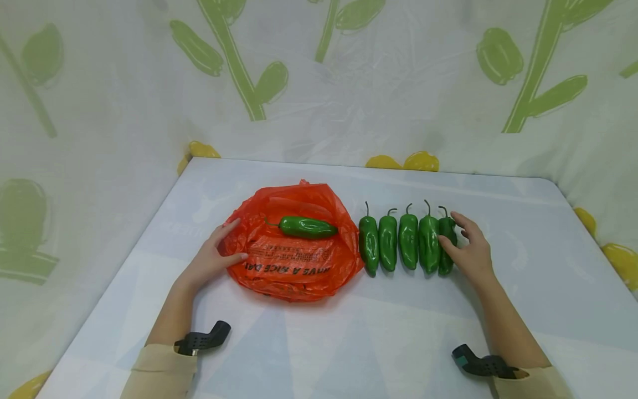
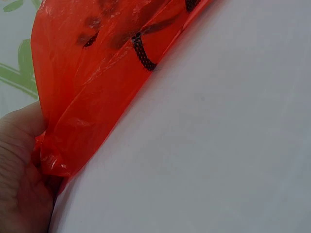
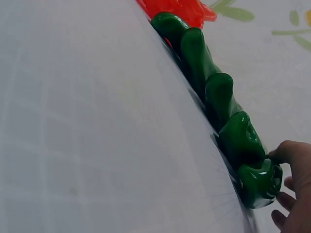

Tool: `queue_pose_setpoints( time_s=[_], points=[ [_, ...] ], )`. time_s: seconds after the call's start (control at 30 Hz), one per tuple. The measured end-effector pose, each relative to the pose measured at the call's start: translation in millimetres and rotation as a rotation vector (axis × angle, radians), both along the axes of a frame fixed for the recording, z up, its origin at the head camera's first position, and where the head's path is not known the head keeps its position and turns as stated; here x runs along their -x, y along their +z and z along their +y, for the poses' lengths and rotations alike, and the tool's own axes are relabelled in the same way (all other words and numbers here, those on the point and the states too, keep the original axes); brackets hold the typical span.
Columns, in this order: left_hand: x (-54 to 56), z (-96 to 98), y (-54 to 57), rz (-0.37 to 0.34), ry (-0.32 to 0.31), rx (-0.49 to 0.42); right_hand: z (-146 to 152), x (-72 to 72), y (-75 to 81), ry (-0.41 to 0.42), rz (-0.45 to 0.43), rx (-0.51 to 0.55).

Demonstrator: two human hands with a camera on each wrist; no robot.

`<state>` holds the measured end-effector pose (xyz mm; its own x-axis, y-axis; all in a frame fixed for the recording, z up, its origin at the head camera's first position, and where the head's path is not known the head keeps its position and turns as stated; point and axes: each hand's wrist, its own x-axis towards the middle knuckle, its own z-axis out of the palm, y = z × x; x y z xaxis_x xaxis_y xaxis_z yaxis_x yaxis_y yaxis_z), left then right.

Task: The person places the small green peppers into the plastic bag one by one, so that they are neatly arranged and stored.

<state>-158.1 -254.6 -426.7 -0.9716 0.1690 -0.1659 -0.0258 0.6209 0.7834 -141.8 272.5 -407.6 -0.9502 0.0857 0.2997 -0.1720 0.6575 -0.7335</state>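
In the head view, a red plastic bag (image 1: 279, 271) with black print lies spread flat on the table. My left hand (image 1: 211, 260) holds its left edge, thumb and index finger apart; in the left wrist view the bag's crumpled edge sits in the hand, and most fingers are hidden. One green chili pepper (image 1: 308, 228) lies sideways on the bag. Several more peppers (image 1: 408, 242) stand side by side in a row right of it, stems away from me. My right hand (image 1: 473, 252) grips the rightmost pepper (image 3: 260, 183), thumb on its left side, fingers on its right.
The white table (image 1: 329, 349) carries faint pale-blue shapes. Its far edge meets a pale hanging cloth (image 1: 389, 105) with a green and yellow plant pattern. The left end of the pepper row touches or nearly touches the bag's right edge.
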Motion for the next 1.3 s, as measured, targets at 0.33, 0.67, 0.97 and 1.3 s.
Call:
queue_pose_setpoints(
  time_s=[0.33, 0.67, 0.97, 1.3],
  points=[
    [-0.2, 1.6, 2.8, 0.002, -0.008, -0.003, 1.8, -3.9, 0.3, -0.068, -0.135, -0.011],
    [-0.3, 0.1, 1.5, -0.003, -0.005, -0.005, 4.8, -2.2, 3.9, -0.081, -0.284, 0.027],
    [-0.5, 0.8, 0.9, 0.004, -0.013, -0.021, 4.3, -3.2, 2.7, -0.137, -0.198, 0.061],
    [-2.2, 1.4, 5.8, 0.009, -0.016, -0.024, -2.7, -3.3, 8.2, -0.232, -0.144, 0.127]
  ],
)
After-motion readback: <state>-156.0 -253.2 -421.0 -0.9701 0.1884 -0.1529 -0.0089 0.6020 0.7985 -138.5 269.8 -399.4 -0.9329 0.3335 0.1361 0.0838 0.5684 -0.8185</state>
